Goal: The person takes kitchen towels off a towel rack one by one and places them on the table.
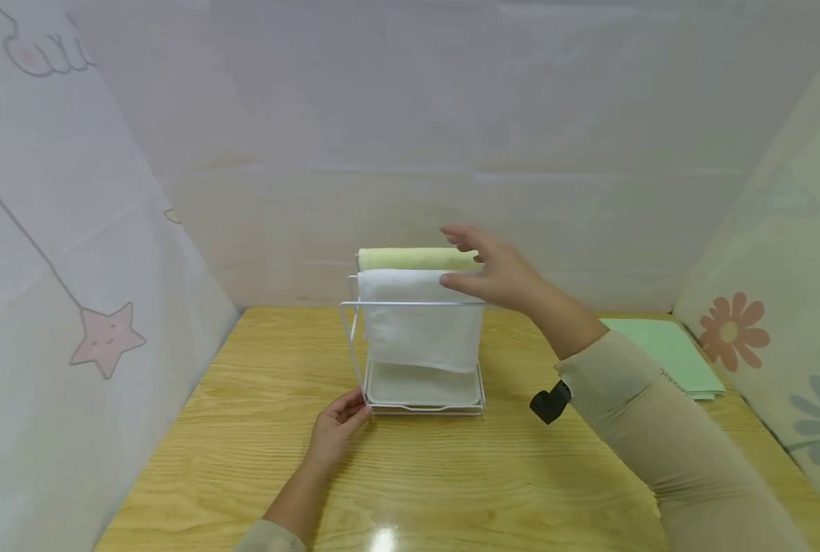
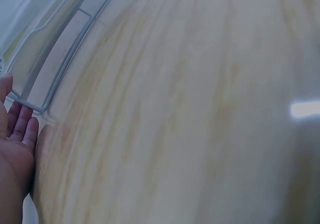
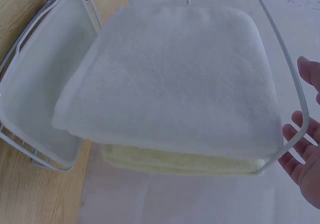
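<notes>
Rack (image 1: 415,304) everywhere; green stack (image 1: 661,353), head-view only

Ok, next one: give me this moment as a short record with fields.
Surface: yellow wood-grain table
Stand: white metal wire rack, shallow white tray in its base
Hanging: folded white fuzzy cloth in front, folded pale-yellow cloth behind
Left hand: grips the rack's near left corner, low down
Right hand: thumb and fingers apart, near the cloths' upper right; contact unclear
Table's right side: flat pale-green stack, material unclear
</notes>
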`<control>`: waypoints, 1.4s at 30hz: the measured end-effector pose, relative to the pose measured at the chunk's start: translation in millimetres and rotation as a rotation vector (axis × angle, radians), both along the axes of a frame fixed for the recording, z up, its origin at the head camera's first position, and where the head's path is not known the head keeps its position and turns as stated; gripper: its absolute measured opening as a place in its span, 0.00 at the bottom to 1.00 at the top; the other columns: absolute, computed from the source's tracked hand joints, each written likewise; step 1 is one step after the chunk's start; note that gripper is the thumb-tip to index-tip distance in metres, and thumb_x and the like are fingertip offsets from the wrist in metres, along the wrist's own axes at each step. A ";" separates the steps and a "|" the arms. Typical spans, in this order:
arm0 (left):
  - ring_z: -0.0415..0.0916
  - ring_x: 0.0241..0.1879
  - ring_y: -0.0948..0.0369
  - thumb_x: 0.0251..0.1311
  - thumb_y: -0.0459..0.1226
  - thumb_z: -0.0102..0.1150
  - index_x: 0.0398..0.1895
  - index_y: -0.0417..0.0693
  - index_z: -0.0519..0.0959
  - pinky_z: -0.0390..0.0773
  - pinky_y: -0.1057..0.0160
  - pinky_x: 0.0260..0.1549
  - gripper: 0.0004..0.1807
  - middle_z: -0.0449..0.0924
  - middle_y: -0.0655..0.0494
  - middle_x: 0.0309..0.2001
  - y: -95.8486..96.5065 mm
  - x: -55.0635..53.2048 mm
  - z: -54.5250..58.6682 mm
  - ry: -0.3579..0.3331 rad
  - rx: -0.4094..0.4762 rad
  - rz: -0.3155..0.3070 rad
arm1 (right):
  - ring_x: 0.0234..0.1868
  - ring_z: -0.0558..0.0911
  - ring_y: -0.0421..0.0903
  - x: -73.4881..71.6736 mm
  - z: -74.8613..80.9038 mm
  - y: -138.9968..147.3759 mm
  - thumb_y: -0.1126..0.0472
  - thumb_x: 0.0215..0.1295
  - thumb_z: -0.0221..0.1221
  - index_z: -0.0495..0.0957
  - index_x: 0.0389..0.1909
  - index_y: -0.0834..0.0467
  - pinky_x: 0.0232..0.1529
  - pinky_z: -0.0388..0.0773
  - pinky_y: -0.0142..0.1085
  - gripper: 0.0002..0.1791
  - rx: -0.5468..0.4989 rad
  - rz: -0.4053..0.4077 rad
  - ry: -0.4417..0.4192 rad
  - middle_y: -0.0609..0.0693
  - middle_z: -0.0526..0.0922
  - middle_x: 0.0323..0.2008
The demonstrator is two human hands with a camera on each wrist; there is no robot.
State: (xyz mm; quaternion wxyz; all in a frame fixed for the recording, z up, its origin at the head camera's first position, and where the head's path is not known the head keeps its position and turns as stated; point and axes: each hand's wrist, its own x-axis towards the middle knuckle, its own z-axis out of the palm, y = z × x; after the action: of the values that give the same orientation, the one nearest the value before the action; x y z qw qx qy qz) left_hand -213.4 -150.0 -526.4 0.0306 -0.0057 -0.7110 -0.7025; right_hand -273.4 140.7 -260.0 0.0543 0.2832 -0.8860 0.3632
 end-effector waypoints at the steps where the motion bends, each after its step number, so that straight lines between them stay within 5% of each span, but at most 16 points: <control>1: 0.79 0.42 0.70 0.59 0.27 0.64 0.59 0.28 0.73 0.80 0.75 0.43 0.24 0.79 0.35 0.53 0.0 -0.4 -0.3 0.002 -0.002 0.001 | 0.68 0.69 0.54 -1.8 0.5 -3.3 0.52 0.62 0.66 0.59 0.73 0.49 0.68 0.67 0.52 0.40 0.000 0.007 -0.008 0.52 0.69 0.69; 12: 0.78 0.43 0.71 0.60 0.28 0.63 0.59 0.31 0.74 0.80 0.75 0.43 0.23 0.77 0.34 0.56 0.0 -3.2 -1.4 -0.023 -0.006 -0.012 | 0.66 0.71 0.55 -17.2 -3.1 -31.5 0.50 0.60 0.68 0.62 0.72 0.45 0.65 0.72 0.51 0.40 0.147 0.059 -0.123 0.52 0.72 0.67; 22: 0.78 0.42 0.71 0.60 0.28 0.63 0.59 0.30 0.74 0.80 0.75 0.43 0.24 0.77 0.34 0.55 1.0 -4.4 -3.3 -0.015 -0.001 -0.012 | 0.59 0.78 0.52 -25.9 -5.3 -45.4 0.51 0.60 0.68 0.70 0.67 0.46 0.57 0.78 0.47 0.33 0.192 -0.020 -0.183 0.53 0.79 0.60; 29: 0.78 0.43 0.70 0.60 0.27 0.63 0.59 0.30 0.73 0.80 0.75 0.43 0.24 0.77 0.33 0.56 2.0 -3.6 -2.1 -0.016 0.013 -0.014 | 0.53 0.79 0.48 -27.1 -5.0 -49.2 0.50 0.60 0.67 0.79 0.58 0.47 0.56 0.77 0.44 0.24 0.160 -0.094 -0.205 0.49 0.83 0.52; 42: 0.78 0.43 0.70 0.60 0.26 0.62 0.60 0.29 0.73 0.80 0.75 0.43 0.24 0.77 0.33 0.56 3.5 -2.8 -2.0 -0.011 0.026 -0.009 | 0.49 0.79 0.46 -26.6 -1.9 -50.6 0.50 0.61 0.68 0.82 0.55 0.47 0.51 0.78 0.39 0.21 0.086 -0.163 -0.280 0.48 0.83 0.54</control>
State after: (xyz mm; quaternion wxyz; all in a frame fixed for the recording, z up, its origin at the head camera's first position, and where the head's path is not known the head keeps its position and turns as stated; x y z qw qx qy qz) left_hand -216.2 -146.5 -528.4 0.0235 -0.0049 -0.7020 -0.7118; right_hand -300.0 90.1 -261.9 -0.0526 0.1592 -0.9196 0.3553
